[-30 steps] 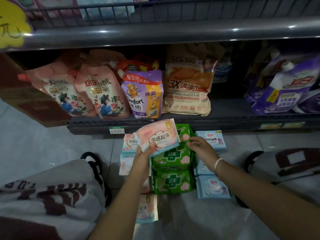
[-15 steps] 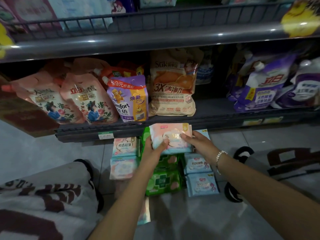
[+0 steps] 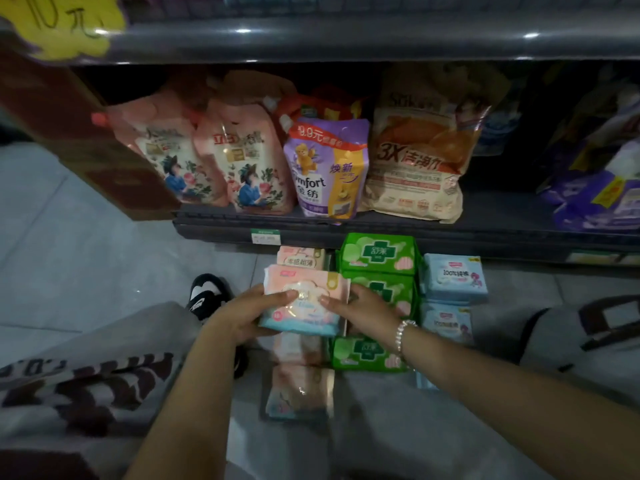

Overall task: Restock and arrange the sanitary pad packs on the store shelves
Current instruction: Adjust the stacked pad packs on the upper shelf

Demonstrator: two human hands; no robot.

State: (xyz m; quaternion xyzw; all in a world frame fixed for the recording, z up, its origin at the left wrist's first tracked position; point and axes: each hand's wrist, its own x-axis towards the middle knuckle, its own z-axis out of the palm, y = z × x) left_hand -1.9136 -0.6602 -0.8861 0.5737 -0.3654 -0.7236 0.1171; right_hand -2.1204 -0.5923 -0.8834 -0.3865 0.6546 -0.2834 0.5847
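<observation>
Pink and pale blue, the pad pack point(image 3: 304, 301) sits in the lower middle of the frame, held between both hands just above the packs laid out on the floor. Its long axis runs roughly left to right across the picture, its printed face turned up toward the camera, with the pink band along the far edge and the blue band along the near edge. The left hand point(image 3: 242, 315) grips the pack's left end, thumb lying across the top face and the other fingers curled under it. The right hand point(image 3: 363, 311) holds the right end, fingers stretched over the face; how its thumb sits cannot be told. A beaded bracelet point(image 3: 401, 336) circles the right wrist.

Below and around the held pack lie three columns running away from the camera: more pink packs point(image 3: 301, 259) on the left, green packs point(image 3: 379, 251) in the middle, light blue packs point(image 3: 455, 278) on the right. They rest on a grey tiled floor point(image 3: 86, 265).

Across the middle of the frame runs a dark bottom shelf point(image 3: 502, 213) carrying pink pouches point(image 3: 242, 161), a purple pouch point(image 3: 327, 168) and a beige bag point(image 3: 419, 157). A yellow price sign point(image 3: 62, 26) hangs at the upper left on the grey shelf edge above. A black and white shoe point(image 3: 207, 294) shows left of the hands.
</observation>
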